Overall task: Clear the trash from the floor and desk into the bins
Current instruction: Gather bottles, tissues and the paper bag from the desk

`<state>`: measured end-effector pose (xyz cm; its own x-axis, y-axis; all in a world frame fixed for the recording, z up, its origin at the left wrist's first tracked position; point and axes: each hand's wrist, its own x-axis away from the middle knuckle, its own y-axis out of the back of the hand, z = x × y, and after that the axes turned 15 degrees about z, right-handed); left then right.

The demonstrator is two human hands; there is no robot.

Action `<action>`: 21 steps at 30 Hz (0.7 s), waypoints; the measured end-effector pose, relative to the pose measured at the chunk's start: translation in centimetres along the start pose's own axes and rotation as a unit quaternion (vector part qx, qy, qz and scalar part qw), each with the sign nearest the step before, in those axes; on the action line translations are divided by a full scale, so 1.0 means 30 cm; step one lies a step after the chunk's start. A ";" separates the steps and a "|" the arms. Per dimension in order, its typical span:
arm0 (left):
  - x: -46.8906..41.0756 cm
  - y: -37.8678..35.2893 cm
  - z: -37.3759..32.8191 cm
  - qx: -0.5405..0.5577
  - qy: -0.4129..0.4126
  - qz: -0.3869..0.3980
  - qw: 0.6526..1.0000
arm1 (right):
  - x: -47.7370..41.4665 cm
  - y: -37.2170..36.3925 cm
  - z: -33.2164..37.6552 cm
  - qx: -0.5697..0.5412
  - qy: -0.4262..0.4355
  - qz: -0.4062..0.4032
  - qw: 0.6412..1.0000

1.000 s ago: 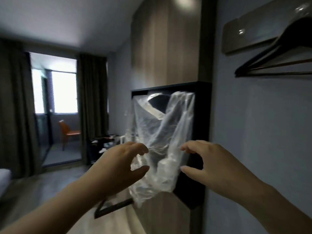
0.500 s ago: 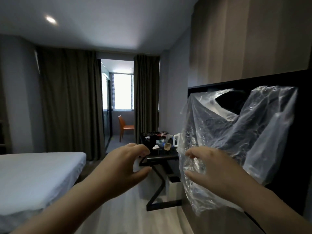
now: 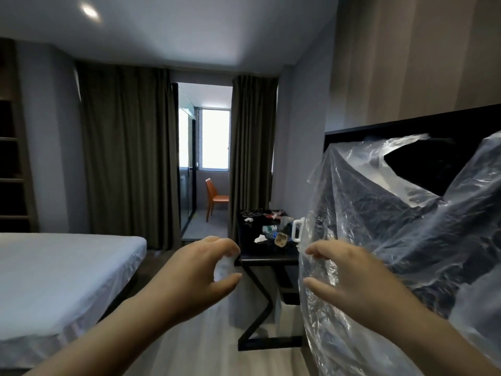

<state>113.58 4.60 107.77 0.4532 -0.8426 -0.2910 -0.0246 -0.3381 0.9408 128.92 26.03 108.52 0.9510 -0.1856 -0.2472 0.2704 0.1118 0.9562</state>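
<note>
Your left hand [image 3: 200, 270] pinching clear wad [image 3: 223, 268], right hand [image 3: 349, 278] at bag [image 3: 406, 240], grip unclear, littered counter [image 3: 268, 257] twelve o'clock, bed [image 3: 54, 267] nine o'clock.
</note>
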 end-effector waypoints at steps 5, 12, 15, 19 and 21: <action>-0.166 -0.095 0.127 0.002 0.012 0.011 1.000 | -0.179 -0.080 -0.087 0.001 0.004 0.027 1.000; -0.424 -0.218 0.436 0.019 0.026 0.020 0.999 | -0.556 -0.243 -0.164 0.002 0.002 0.042 0.999; -0.554 -0.231 0.602 0.026 0.029 0.017 0.999 | -0.754 -0.304 -0.184 0.005 -0.007 0.046 0.999; -0.725 -0.242 0.827 0.039 0.029 0.026 0.998 | -1.004 -0.384 -0.209 0.003 -0.025 0.061 0.998; -0.813 -0.262 0.917 0.041 0.025 0.035 0.998 | -1.109 -0.427 -0.233 0.004 -0.035 0.068 0.997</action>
<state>78.21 16.28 102.70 0.4911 -0.8443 -0.2141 -0.1305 -0.3144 0.9403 94.87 37.59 103.40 0.9661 -0.2362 -0.1043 0.1384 0.1327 0.9814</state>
